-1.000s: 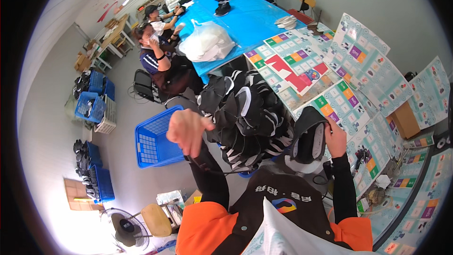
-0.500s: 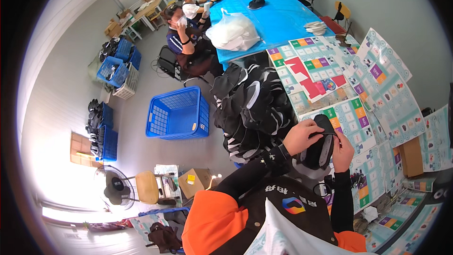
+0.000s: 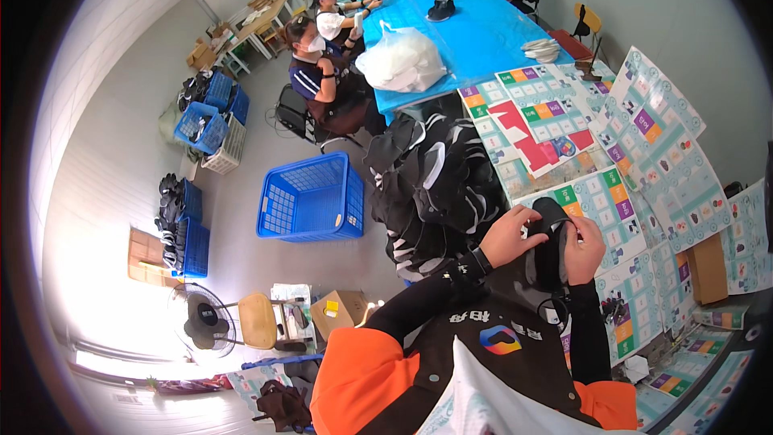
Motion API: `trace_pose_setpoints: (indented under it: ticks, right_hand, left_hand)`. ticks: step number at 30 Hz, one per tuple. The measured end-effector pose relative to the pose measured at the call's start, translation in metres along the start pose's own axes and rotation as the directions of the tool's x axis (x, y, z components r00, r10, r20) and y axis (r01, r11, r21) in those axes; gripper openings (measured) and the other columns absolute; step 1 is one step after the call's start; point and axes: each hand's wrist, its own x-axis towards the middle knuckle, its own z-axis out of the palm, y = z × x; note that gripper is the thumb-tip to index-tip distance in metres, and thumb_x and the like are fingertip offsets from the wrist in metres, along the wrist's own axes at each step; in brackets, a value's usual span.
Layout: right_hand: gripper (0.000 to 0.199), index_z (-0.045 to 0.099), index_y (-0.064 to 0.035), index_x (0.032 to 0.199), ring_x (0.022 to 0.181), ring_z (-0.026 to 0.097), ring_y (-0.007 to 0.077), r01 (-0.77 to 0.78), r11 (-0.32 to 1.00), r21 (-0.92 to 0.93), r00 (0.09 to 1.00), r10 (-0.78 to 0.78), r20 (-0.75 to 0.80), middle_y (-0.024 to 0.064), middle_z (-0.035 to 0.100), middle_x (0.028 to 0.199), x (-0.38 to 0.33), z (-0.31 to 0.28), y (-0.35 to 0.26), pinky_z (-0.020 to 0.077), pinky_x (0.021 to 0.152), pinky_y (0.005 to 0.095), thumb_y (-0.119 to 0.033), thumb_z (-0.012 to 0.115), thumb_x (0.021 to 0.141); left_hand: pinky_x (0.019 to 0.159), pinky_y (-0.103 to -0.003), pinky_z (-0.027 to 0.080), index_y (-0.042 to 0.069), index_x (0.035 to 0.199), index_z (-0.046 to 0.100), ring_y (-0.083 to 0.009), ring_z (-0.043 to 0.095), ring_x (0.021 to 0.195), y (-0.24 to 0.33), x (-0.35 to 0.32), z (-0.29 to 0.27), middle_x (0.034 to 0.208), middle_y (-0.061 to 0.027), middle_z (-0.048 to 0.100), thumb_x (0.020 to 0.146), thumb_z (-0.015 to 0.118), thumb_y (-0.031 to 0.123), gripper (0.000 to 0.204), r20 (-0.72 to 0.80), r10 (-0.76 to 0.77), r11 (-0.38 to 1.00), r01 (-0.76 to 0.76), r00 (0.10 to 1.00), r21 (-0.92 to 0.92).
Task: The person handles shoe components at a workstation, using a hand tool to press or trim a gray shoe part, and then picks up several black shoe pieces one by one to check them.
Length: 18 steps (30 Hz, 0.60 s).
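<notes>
A black cloth shoe is held upright in front of my apron, its toe end pointing away from me. From the left, my left hand grips its edge, with the fingertips and thumb against the side near the opening. My right hand pinches the rim of the opening from the other side, fingers bent. A light strip shows at that rim between the hands. The shoe's inside and underside are mostly hidden.
Left of my hands rises a big pile of black shoes. A blue crate stands on the floor. Printed sheets cover my bench. Beyond, a white plastic bag lies on a blue table, where co-workers sit.
My right hand's fingers have moved to the inner rim of the shoe, and the shoe has turned slightly. A masked co-worker has lowered a hand from the mask.
</notes>
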Motion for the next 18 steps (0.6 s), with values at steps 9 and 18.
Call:
trace_pose_setpoints:
  ticks: [9,18]
  right_hand:
    - [0.015,0.075,-0.0021,0.099,0.080,0.066,0.0254,0.018,0.993,0.116,0.999,-0.013,-0.043,0.0117,0.068,0.090,0.008,0.028,-0.031,0.0520,0.061,0.0320,0.000,0.074,0.084]
    - [0.013,0.075,0.0014,0.093,0.069,0.065,0.0177,-0.195,0.968,0.156,0.952,0.150,0.265,0.0090,0.067,0.081,-0.013,0.031,-0.034,0.0504,0.065,0.0295,-0.003,0.077,0.081]
  left_hand:
    - [0.075,-0.031,0.058,0.005,0.115,0.074,-0.0233,0.070,0.089,-0.016,0.003,-0.034,0.109,-0.0105,0.069,0.089,0.074,0.009,0.026,-0.178,0.100,0.994,-0.108,0.979,-0.034]
    - [0.066,-0.030,0.049,-0.002,0.100,0.065,-0.0178,0.064,0.071,-0.050,-0.023,-0.023,0.082,-0.0135,0.067,0.098,0.065,0.012,0.014,-0.232,-0.144,0.976,0.099,0.962,-0.193]
